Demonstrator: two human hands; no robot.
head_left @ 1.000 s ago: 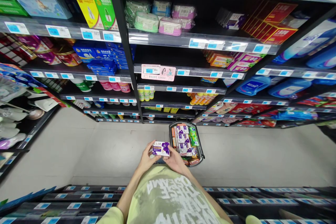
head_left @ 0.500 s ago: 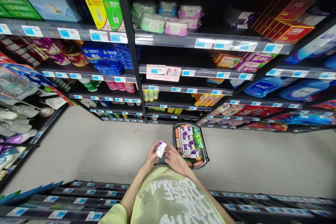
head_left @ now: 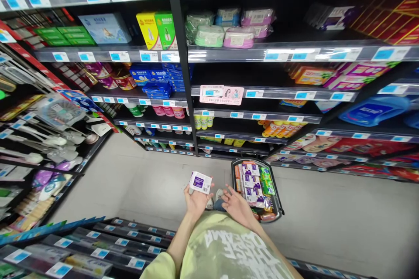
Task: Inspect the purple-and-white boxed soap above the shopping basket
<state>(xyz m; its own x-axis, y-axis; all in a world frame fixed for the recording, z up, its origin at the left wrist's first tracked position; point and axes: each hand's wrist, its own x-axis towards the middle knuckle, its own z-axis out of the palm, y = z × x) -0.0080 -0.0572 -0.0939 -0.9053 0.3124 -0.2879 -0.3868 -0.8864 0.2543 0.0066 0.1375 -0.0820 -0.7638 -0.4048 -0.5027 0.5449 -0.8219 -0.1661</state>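
Observation:
My left hand (head_left: 196, 202) holds a small white and purple box (head_left: 200, 182), its printed broad face turned up, with fingers along its near edge and side. Off to the right, my right hand (head_left: 236, 204) holds nothing; its fingers are apart and slightly curled, clear of the box. Beside that hand a black shopping basket (head_left: 277, 192) stands on the floor. Inside are several white and purple boxes (head_left: 251, 179) that look alike, green packs (head_left: 267, 181) and orange packs along its left side.
Ahead rise black shelves (head_left: 225, 54) with price tags, carrying wrapped soap boxes (head_left: 238, 37), blue packs (head_left: 157, 89) and orange bottles (head_left: 279, 129). Hanging kitchen tools (head_left: 59, 139) line the left. Low shelving (head_left: 108, 239) stands close behind me. Grey floor (head_left: 157, 174) runs between.
The box has turned its printed face up and now lies in my left hand alone. My right hand has come away to the right. The view has shifted left.

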